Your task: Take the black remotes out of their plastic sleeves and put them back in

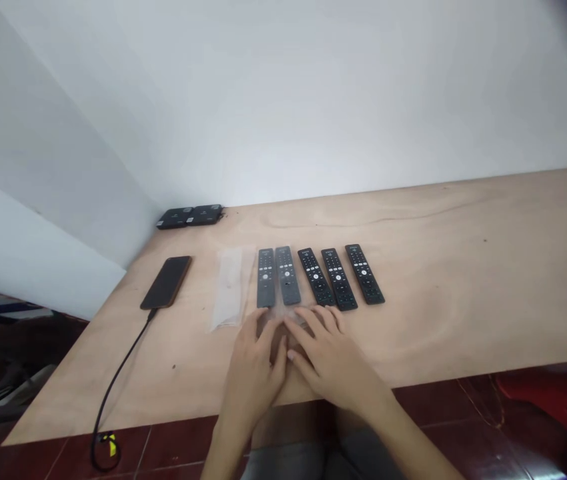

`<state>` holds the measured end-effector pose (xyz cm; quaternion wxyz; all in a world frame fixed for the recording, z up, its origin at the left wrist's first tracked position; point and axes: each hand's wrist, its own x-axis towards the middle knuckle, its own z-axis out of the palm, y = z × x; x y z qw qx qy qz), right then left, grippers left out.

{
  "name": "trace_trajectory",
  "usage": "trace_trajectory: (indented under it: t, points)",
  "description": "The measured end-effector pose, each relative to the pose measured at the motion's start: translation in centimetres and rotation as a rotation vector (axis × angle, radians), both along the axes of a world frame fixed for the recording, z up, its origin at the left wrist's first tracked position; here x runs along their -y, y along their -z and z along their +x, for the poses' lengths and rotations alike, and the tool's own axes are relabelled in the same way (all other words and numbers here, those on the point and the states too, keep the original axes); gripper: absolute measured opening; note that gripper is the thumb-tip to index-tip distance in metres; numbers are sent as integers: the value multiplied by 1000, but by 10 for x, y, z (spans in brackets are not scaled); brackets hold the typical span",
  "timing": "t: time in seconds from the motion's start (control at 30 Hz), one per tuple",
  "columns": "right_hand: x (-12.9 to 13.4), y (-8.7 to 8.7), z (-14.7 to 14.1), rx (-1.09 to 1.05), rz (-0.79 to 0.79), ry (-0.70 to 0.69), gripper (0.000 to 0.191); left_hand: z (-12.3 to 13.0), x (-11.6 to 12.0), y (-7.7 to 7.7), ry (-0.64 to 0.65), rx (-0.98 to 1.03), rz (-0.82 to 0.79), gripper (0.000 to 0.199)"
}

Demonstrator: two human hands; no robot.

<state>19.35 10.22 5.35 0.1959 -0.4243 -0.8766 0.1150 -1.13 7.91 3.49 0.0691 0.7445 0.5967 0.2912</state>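
My left hand [258,353] lies at the lower ends of two remote controls, fingers apart and thumb toward the right. One greyish remote [265,279] sits beside another greyish remote [288,275]; both look hazy, as if under clear plastic film. Close beside it, my right hand [326,353] has its fingers stretched out and spread, its fingertips near the film's lower edge and the black remote [316,277]. Two more black remotes, a middle one [339,279] and a right-hand one [365,273], lie farther right. Neither hand visibly grips anything; whether the fingertips press the film is unclear.
Left of the remotes lies a flat translucent plastic sleeve [227,287]. A phone [167,283] with a black cable [122,365] running over the table edge is farther left. Two black boxes [204,215] stand against the wall on the wooden table [463,267].
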Motion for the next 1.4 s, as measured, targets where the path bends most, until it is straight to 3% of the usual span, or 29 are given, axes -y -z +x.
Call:
trace_trajectory:
  t: [0.13,0.33,0.43,0.7,0.93,1.03,1.13,1.23,1.4]
  points:
    - [3,4,1,-4,25,25,51,2,0,-3,-32,23,32,35]
    - [-1,28,-2,-87,202,377,60,2,-1,-1,-22,-19,42,35]
    - [0,31,-4,-113,213,381,55,3,-2,0,-7,-28,56,34]
    - [23,17,8,-64,111,392,22,1,-2,1,11,-66,52,26]
    - [33,41,53,-266,84,369,8,0,3,-4,-4,28,110,18]
    - [32,45,81,-344,23,376,45,-13,4,-5,-105,68,212,13]
    - [30,42,108,-294,-4,331,60,-40,0,-4,-236,0,265,17]
    - [27,40,128,-272,-29,287,57,-71,-10,-2,-301,-116,282,20]
    - [24,39,134,-278,-67,301,40,-97,-20,2,-239,-186,255,22]
